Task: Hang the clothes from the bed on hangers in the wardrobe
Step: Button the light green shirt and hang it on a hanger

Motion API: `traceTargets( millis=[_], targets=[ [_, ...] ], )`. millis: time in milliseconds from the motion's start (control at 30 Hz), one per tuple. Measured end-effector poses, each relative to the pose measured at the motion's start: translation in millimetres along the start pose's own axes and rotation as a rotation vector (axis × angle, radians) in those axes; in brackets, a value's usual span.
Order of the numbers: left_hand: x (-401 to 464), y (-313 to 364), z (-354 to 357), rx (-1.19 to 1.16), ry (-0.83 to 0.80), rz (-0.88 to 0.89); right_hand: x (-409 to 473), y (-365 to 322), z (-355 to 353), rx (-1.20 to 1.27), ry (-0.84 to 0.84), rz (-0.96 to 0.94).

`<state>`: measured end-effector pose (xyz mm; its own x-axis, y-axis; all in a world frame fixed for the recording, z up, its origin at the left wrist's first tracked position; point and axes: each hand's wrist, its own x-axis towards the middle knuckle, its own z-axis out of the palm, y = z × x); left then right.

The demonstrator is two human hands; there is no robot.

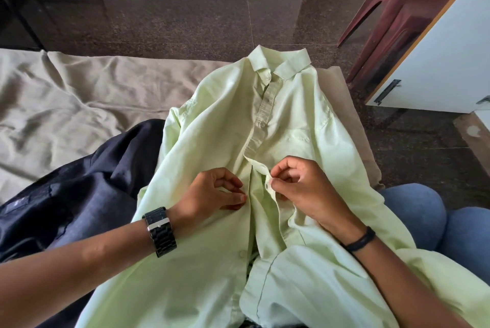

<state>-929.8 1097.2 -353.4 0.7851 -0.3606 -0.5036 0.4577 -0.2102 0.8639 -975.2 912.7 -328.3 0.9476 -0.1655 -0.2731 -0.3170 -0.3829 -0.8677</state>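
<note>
The right hand (pixel 305 189) is being kept curled, thumb & forefinger pinching the buttonhole edge of the placket of the pale green cotton button-up shirt (pixel 225 157). The left hand (pixel 212 192) is being held half-curled opposite, thumb & fingertips nipping the button-side edge; whether a button is actually between them can't be told. The shirt is being worked face-up on the beige wrinkled bedsheet (pixel 66 104), near the bed's far right corner, w/ hem draped over the lap in blue jeans (pixel 413 211). The upper buttons are already being held closed; the lower front is lying open.

Risks, as judged: thin fabric is likely being pulled slack, so the button could be slipping past the hole or being matched to the wrong one, leaving the front skewed on a hanger. The collar is being left at the bed edge, so a tug toward the floor could be sliding it off.

Materials: shirt soft, lightly creased, stiff pointed collar, small round buttons. A dark navy smooth-weave garment (pixel 79 189) is lying bunched at the left. Black link-metal wristwatch (pixel 160 230) on the left wrist, black band (pixel 362 240) on the right.
</note>
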Motion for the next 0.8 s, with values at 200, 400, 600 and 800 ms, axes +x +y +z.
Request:
traceTargets(
  millis=[200,400,600,800],
  targets=[
    [-6,5,5,-0.197,0.05,-0.024,-9,-6,18,-0.067,-0.097,-0.082],
    [-10,5,5,-0.223,0.027,-0.057,-12,2,27,-0.017,-0.068,-0.052],
    [-15,5,11,-0.128,0.043,-0.033,-20,-6,28,-0.017,0.128,-0.222],
    [-14,4,12,-0.107,0.07,-0.047,-25,-3,40,-0.223,0.045,-0.414]
  ],
)
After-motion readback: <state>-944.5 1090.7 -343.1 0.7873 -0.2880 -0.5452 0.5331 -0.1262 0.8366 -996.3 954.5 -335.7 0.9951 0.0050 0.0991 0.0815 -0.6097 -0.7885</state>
